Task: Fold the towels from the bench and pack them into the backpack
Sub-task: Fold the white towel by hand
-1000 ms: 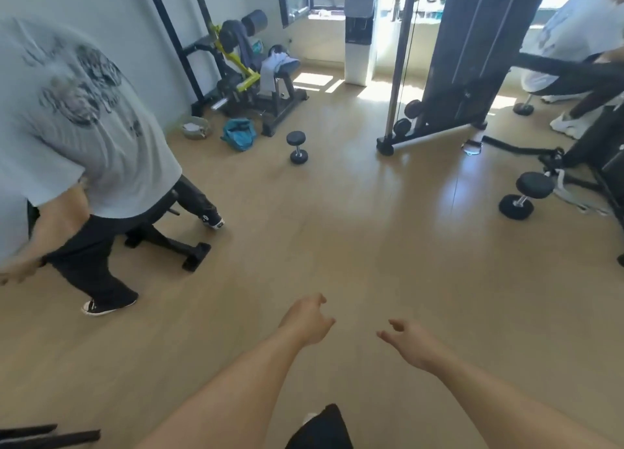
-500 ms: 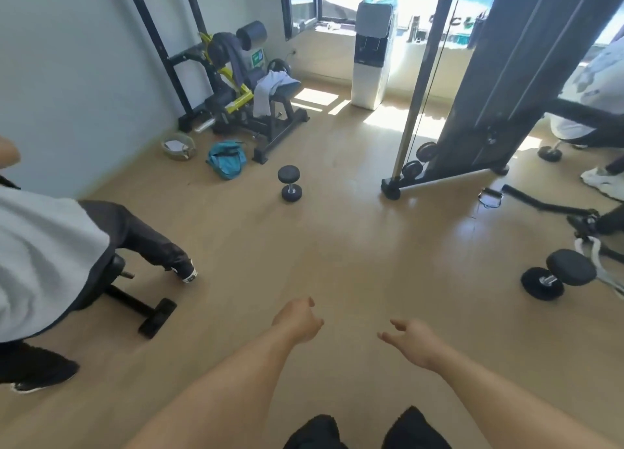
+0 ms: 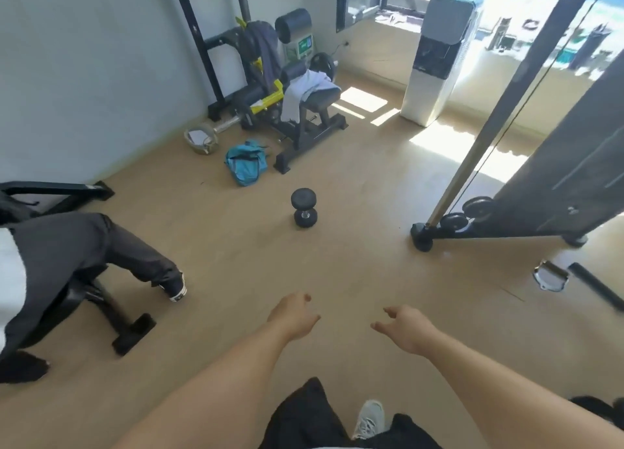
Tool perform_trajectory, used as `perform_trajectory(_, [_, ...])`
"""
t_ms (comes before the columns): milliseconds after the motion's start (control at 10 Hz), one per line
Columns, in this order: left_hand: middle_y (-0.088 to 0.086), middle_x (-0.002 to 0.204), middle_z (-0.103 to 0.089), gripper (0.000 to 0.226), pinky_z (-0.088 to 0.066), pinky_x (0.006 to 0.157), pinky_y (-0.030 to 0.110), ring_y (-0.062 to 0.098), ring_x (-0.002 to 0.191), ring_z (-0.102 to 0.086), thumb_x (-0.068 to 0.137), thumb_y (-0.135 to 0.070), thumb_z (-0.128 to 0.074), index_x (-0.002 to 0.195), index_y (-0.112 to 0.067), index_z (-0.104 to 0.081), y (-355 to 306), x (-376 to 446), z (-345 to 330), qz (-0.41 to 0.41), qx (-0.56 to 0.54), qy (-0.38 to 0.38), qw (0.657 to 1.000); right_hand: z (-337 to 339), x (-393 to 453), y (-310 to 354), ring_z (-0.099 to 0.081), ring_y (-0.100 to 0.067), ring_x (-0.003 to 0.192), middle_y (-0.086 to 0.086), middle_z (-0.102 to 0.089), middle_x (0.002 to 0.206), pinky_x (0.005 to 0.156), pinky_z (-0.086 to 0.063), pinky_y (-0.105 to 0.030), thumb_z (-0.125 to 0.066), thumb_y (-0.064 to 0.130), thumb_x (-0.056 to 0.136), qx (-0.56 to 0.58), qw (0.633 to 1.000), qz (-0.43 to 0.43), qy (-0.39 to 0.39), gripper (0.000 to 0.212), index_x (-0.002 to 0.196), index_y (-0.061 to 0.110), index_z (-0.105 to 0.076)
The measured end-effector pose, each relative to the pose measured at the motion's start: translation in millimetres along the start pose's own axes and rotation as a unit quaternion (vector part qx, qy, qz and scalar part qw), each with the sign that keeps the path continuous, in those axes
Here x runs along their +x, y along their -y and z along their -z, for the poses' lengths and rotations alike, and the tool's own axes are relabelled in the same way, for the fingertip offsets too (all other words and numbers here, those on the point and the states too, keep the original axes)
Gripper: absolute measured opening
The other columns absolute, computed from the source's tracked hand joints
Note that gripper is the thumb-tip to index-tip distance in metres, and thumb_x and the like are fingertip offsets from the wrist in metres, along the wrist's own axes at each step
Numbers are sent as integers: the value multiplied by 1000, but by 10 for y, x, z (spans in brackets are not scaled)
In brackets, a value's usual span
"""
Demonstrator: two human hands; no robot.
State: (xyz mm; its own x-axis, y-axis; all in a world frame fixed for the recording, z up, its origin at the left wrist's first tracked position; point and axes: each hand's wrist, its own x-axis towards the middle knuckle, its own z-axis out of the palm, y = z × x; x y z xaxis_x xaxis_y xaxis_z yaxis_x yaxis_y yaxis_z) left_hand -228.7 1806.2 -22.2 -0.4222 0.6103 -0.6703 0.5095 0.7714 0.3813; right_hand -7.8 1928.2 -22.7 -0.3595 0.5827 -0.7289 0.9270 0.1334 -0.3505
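Note:
A pale grey towel point(image 3: 305, 92) hangs over the seat of a black weight bench point(image 3: 317, 119) at the far wall. A darker grey cloth point(image 3: 263, 55) drapes over the bench's upright pad. A teal backpack point(image 3: 245, 163) lies open on the wooden floor just left of the bench's foot. My left hand point(image 3: 293, 315) and my right hand point(image 3: 405, 328) reach forward over bare floor, far short of the bench. Both hold nothing, with fingers loosely curled.
A black dumbbell point(image 3: 304, 207) stands on the floor between me and the backpack. A person in dark trousers point(image 3: 84, 256) sits on a bench at the left. A cable machine point(image 3: 506, 165) stands right, a water dispenser point(image 3: 435, 63) at the back, a bowl point(image 3: 199, 139) by the wall.
The view has moved forward toward the bench and backpack, which look larger now. The person at the left has slid further out of frame. My hands stay empty.

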Motion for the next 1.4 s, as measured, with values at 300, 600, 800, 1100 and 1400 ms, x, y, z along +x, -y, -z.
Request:
perform_trajectory(300, [5, 138, -60, 52, -47, 102, 29, 21, 123, -60, 92, -35, -71, 137, -15, -56, -706, 1505, 871, 69, -143, 2, 987, 1245, 1702, 975, -52, -22, 134, 0, -52, 150, 108, -42, -32, -61, 60, 88, -99, 993, 52, 39, 77, 152, 21, -42])
perform_trajectory(600, [4, 146, -54, 57, -43, 103, 30, 25, 132, -53, 94, -37, -66, 145, -17, -49, -959, 3060, 2214, 70, -156, -48, 984, 2315, 3178, 2300, -53, -24, 132, 0, -52, 150, 109, -43, -35, -61, 49, 94, -124, 988, 88, 17, 68, 153, 21, -41])
perform_trajectory(800, [3, 140, -58, 48, -42, 95, 27, 24, 126, -57, 94, -34, -66, 137, -17, -54, -1370, 4451, 3279, 64, -142, -34, 987, 3231, 4499, 3219, -52, -24, 133, -1, -57, 145, 109, -42, -32, -63, 43, 94, -132, 987, 95, 20, 63, 150, 19, -46])
perform_trajectory(1100, [6, 146, -55, 50, -45, 105, 34, 27, 130, -55, 95, -35, -65, 141, -18, -52, -2008, 6185, 4404, 56, -131, -61, 988, 4154, 6067, 4098, -52, -25, 132, -3, -53, 148, 106, -45, -35, -60, 37, 96, -141, 982, 125, 28, 63, 153, 21, -40])
perform_trajectory(1400, [5, 148, -54, 51, -44, 105, 34, 26, 131, -54, 96, -30, -62, 144, -19, -49, -2591, 7467, 4980, 43, -136, -14, 990, 5043, 7384, 4811, -42, -24, 141, -3, -48, 153, 109, -40, -37, -58, 29, 96, -130, 986, 106, -3, 60, 153, 21, -41])
